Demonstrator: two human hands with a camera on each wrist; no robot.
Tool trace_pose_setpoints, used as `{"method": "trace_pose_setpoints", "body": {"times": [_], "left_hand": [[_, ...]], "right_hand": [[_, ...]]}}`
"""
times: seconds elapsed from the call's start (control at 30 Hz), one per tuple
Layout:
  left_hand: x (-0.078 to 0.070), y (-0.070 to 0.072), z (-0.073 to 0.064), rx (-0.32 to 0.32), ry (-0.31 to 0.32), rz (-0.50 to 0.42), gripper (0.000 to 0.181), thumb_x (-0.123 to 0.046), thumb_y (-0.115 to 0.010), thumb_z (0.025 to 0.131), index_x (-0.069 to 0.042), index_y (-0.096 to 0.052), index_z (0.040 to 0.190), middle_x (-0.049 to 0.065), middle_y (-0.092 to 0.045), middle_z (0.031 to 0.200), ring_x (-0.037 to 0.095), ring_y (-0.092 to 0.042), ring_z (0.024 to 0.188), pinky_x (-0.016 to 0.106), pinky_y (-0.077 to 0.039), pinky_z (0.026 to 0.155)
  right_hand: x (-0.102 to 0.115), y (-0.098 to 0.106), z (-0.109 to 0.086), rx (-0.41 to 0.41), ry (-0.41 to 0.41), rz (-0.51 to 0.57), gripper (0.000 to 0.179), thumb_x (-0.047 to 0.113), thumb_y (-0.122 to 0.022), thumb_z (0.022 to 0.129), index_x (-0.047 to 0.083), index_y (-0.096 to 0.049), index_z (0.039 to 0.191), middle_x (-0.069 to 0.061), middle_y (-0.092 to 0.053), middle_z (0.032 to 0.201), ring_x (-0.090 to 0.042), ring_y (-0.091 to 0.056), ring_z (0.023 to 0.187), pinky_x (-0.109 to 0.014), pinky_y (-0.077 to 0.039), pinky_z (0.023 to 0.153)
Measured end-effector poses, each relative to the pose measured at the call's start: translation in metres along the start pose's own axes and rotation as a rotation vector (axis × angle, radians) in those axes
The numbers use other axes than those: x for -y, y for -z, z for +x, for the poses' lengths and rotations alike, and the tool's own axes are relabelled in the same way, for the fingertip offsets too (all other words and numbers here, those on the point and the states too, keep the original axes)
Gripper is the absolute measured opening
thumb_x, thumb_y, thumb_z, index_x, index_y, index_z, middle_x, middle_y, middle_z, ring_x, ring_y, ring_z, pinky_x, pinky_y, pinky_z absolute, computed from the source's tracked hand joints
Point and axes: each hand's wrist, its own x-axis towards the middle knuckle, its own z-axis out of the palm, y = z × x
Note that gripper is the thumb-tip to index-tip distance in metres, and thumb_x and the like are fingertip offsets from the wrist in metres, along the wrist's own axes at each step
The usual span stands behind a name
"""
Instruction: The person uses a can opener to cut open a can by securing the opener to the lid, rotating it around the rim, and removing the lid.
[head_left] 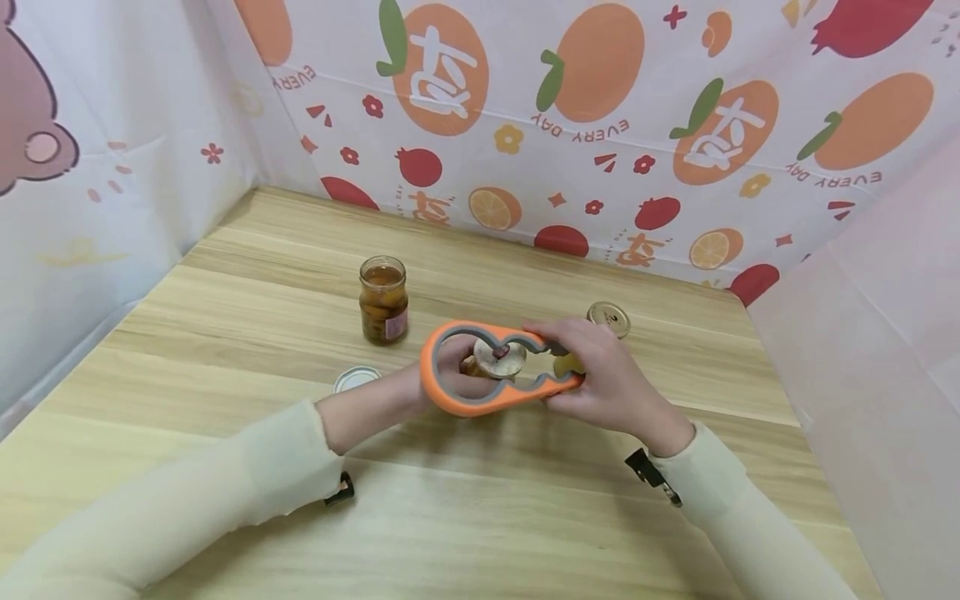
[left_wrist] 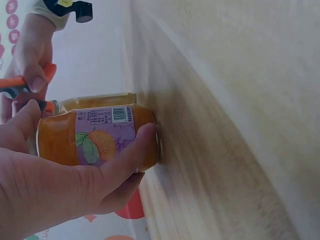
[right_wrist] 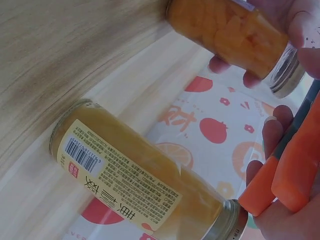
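My left hand (left_wrist: 65, 190) grips a glass jar of orange fruit (left_wrist: 55, 137) with a purple label. It stands upright on the table, fingers and thumb wrapped round its side. In the head view the jar's pale lid (head_left: 512, 364) shows through an orange-and-grey jar opener (head_left: 480, 408). My right hand (head_left: 611, 375) holds the opener by its two-armed end; the ring end overlaps my left hand in that view. Close to my right hand stands a taller jar with a yellow label (right_wrist: 120, 170), capped with a gold lid (head_left: 609, 318) and partly hidden by the hand.
A lidless glass jar of brownish liquid and fruit (head_left: 384, 300) stands farther back on the left. A loose white lid (head_left: 356, 379) lies flat beside my left wrist. Fruit-printed cloth (head_left: 592, 62) hangs along the back edge of the wooden table (head_left: 480, 517).
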Motion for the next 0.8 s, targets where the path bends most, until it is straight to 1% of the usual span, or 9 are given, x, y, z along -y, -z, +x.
{"method": "trace_pose_setpoints", "body": {"times": [0.07, 0.1, 0.17, 0.27, 0.33, 0.4, 0.47, 0.57, 0.8], "left_hand": [[0.006, 0.0, 0.0, 0.008, -0.001, -0.013, 0.034, -0.013, -0.074, 0.086, -0.004, -0.066, 0.118, 0.004, -0.067, 0.119, 0.011, -0.056, 0.11, 0.027, -0.041, 0.1], [0.006, -0.001, 0.002, 0.013, -0.043, 0.06, 0.037, -0.016, -0.074, 0.087, -0.005, -0.065, 0.121, 0.005, -0.066, 0.121, 0.011, -0.056, 0.111, 0.028, -0.042, 0.1], [0.01, -0.003, 0.008, 0.108, -0.061, -0.067, 0.039, -0.016, -0.069, 0.092, -0.005, -0.062, 0.128, 0.004, -0.065, 0.127, 0.013, -0.057, 0.116, 0.028, -0.044, 0.1], [0.007, -0.008, 0.014, 0.314, 0.048, -0.577, 0.04, -0.017, -0.056, 0.102, -0.006, -0.054, 0.14, 0.002, -0.062, 0.133, 0.013, -0.055, 0.123, 0.026, -0.041, 0.106], [-0.002, -0.012, 0.011, 0.371, 0.152, -0.822, 0.043, -0.016, -0.043, 0.106, -0.002, -0.043, 0.147, 0.0, -0.062, 0.133, 0.011, -0.054, 0.126, 0.023, -0.036, 0.11], [-0.013, -0.016, 0.003, 0.344, 0.185, -0.779, 0.049, -0.014, -0.043, 0.104, -0.001, -0.036, 0.151, -0.003, -0.068, 0.114, 0.007, -0.062, 0.102, 0.018, -0.045, 0.094], [-0.021, -0.019, -0.005, 0.291, 0.168, -0.536, 0.058, -0.012, -0.049, 0.099, -0.004, -0.033, 0.153, -0.002, -0.067, 0.092, 0.008, -0.06, 0.075, 0.019, -0.047, 0.069], [-0.025, -0.022, -0.013, 0.196, 0.168, -0.166, 0.068, -0.009, -0.061, 0.089, -0.014, -0.037, 0.153, 0.0, -0.057, 0.071, 0.014, -0.041, 0.054, 0.024, -0.032, 0.049], [-0.02, -0.022, -0.017, 0.177, 0.245, -0.237, 0.069, -0.01, -0.062, 0.092, -0.024, -0.036, 0.154, 0.001, -0.06, 0.076, 0.016, -0.044, 0.059, 0.025, -0.031, 0.05]], "right_hand": [[-0.001, -0.001, 0.0, -0.002, 0.006, 0.002, 0.069, 0.02, -0.079, 0.07, 0.02, -0.06, 0.136, 0.01, -0.066, 0.117, -0.01, -0.058, 0.102, -0.035, -0.041, 0.083], [-0.001, -0.001, 0.0, -0.003, 0.008, 0.003, 0.069, 0.02, -0.079, 0.07, 0.02, -0.06, 0.136, 0.01, -0.066, 0.118, -0.009, -0.057, 0.102, -0.035, -0.041, 0.083], [-0.001, -0.002, 0.001, -0.003, 0.01, 0.009, 0.069, 0.019, -0.078, 0.069, 0.019, -0.06, 0.136, 0.009, -0.066, 0.119, -0.009, -0.057, 0.103, -0.035, -0.042, 0.084], [-0.001, -0.003, 0.0, 0.004, 0.009, 0.019, 0.07, 0.017, -0.078, 0.069, 0.019, -0.06, 0.136, 0.009, -0.066, 0.122, -0.009, -0.057, 0.104, -0.034, -0.044, 0.084], [-0.002, -0.004, 0.0, 0.01, 0.007, 0.024, 0.07, 0.017, -0.077, 0.069, 0.019, -0.059, 0.137, 0.009, -0.065, 0.123, -0.01, -0.057, 0.105, -0.034, -0.045, 0.085], [-0.003, -0.004, 0.0, 0.016, 0.005, 0.024, 0.071, 0.017, -0.077, 0.069, 0.02, -0.059, 0.137, 0.01, -0.065, 0.126, -0.01, -0.058, 0.107, -0.034, -0.045, 0.087], [-0.003, -0.005, 0.0, 0.018, 0.005, 0.019, 0.071, 0.016, -0.076, 0.068, 0.02, -0.06, 0.137, 0.009, -0.064, 0.128, -0.01, -0.058, 0.11, -0.035, -0.044, 0.088], [-0.004, -0.005, 0.0, 0.023, 0.009, 0.012, 0.072, 0.015, -0.075, 0.067, 0.019, -0.06, 0.137, 0.009, -0.064, 0.131, -0.011, -0.058, 0.112, -0.036, -0.043, 0.089], [-0.003, -0.004, 0.002, 0.06, 0.02, 0.003, 0.071, 0.015, -0.074, 0.067, 0.018, -0.06, 0.137, 0.008, -0.064, 0.129, -0.011, -0.058, 0.11, -0.035, -0.044, 0.087]]}}
